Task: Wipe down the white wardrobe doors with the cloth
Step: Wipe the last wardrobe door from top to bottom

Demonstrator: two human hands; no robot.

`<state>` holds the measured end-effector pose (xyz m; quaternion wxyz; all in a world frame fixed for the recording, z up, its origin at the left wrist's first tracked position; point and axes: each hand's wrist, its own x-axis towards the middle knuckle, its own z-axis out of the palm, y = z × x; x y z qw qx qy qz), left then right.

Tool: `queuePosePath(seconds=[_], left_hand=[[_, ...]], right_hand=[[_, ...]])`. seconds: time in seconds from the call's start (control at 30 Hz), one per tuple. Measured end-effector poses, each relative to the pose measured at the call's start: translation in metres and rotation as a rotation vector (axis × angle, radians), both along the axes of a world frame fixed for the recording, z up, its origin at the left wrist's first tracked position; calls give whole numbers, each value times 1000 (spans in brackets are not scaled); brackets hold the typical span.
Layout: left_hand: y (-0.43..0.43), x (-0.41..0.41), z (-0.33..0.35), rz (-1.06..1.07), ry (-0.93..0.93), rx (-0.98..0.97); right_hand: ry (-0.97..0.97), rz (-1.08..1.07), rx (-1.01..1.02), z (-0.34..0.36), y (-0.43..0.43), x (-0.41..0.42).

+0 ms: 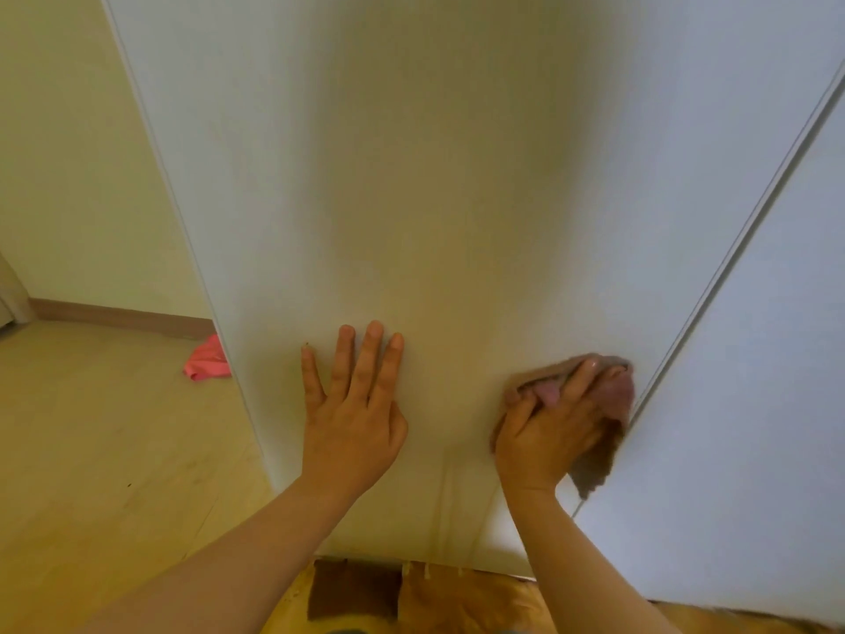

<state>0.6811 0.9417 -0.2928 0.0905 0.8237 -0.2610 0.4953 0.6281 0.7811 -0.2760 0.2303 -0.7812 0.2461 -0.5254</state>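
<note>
My left hand presses the door, fingers wide; at its 3 o'clock, right hand grips the cloth.

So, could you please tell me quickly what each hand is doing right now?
Left hand: open, fingers straight, flat against the wardrobe door.
Right hand: holding the cloth, pressing it to the same door.

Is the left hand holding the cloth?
No, the left hand presses flat and bare on the wardrobe door; the right hand grips the cloth.
</note>
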Motion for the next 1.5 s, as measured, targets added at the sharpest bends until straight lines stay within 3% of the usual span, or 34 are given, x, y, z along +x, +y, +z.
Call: queuePosePath(seconds=[0.17, 0.27, 0.43, 0.53, 0.57, 0.63, 0.7, 0.77, 0.83, 0.9, 0.97, 1.03, 1.13, 1.2, 1.23, 1.3, 1.5], left_hand=[[1, 0, -1, -20, -3, 3], [-5, 0, -2, -14, 10, -28], [-3, -3, 0, -5, 43, -23], [-1, -12, -3, -42, 73, -52], [-2, -18, -5, -88, 87, -81], [-5, -32, -9, -250, 208, -166], [-11, -44, -6, -477, 509, -325], [-16, -51, 2, -625, 870, -611], [-14, -54, 9, -636, 1030, -857], [-3, -53, 15, -590, 1081, -935], [15, -50, 13, -480, 1109, -1008], [37, -43, 4, -221, 1053, -1237], [58, -32, 2, 173, 973, -1881], [63, -29, 7, 163, 1056, -2274], [62, -30, 13, 56, 1135, -2357], [52, -31, 20, -162, 1241, -2326], [24, -26, 41, -161, 1143, -2251]], right_hand=[[-171, -99, -367, 77, -30, 14], [-110, -89, -551, 50, -36, 18], [304, 311, -809, -37, -42, -15], [175, 674, -942, -26, -40, -10], [91, 803, -908, -19, -36, -11], [60, 633, -796, -12, -22, -11], [-12, 638, -416, -7, 6, -14], [41, 754, 22, 12, 40, -21], [154, 887, 369, 20, 60, -22], [228, 1001, 579, 18, 67, -20], [270, 1031, 630, 11, 71, -18], [313, 1006, 650, 3, 69, -14], [422, 916, 711, -11, 66, -16], [480, 866, 751, -20, 65, -19], [488, 846, 767, -23, 65, -19], [488, 839, 770, -20, 64, -18], [486, 915, 737, 4, 57, -9]])
